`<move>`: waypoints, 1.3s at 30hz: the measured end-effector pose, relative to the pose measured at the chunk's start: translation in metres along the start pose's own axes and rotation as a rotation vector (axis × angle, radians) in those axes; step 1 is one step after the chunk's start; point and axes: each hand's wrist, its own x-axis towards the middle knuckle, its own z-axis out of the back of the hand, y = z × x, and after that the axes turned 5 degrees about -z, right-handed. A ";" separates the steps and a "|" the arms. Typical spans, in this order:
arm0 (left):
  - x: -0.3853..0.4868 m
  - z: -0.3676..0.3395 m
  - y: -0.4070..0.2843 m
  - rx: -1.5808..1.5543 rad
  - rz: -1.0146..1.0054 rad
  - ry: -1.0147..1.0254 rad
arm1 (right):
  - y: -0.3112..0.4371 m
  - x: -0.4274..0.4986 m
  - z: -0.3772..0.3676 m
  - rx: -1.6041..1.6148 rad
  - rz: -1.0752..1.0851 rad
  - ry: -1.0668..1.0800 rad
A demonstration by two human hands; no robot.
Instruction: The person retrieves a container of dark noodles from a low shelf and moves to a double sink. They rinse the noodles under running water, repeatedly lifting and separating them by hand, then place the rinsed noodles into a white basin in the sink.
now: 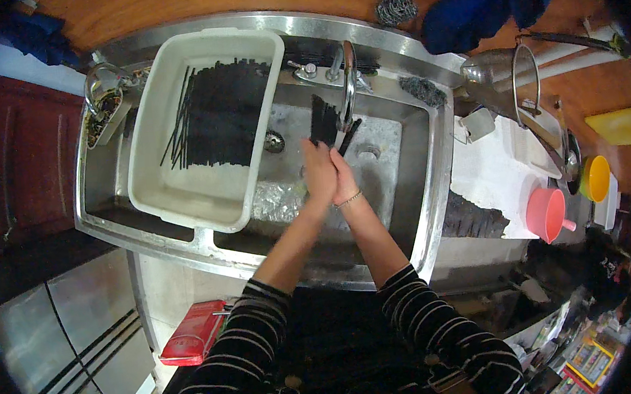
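My left hand (321, 173) and my right hand (345, 178) press together over the right sink basin, with a bundle of thin black sticks (322, 120) held between them. The sticks point away from me, some fanning out to the right under the curved metal faucet (349, 84). A bracelet circles my right wrist. To the left, a pale plastic tub (181, 200) rests across the sink and holds a wide layer of similar black sticks (224, 115), a few lying askew at its left side. Whether water is running cannot be told.
Clear crumpled plastic (276, 200) lies in the basin beside a drain (274, 141). A steel-wool scourer (423, 91) sits at the sink's back right corner. Farther right are a pink pot (546, 214) and a yellow bowl (595, 178). A red case (192, 334) lies at the lower left.
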 end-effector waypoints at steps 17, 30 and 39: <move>0.001 0.005 0.003 -0.159 -0.024 0.204 | 0.007 0.016 -0.016 -0.033 0.024 -0.058; 0.020 0.008 0.012 0.543 -0.241 -0.025 | 0.003 0.006 -0.026 0.054 0.023 -0.113; -0.004 -0.001 -0.003 0.417 -0.200 0.033 | 0.013 -0.011 -0.029 0.121 0.078 0.058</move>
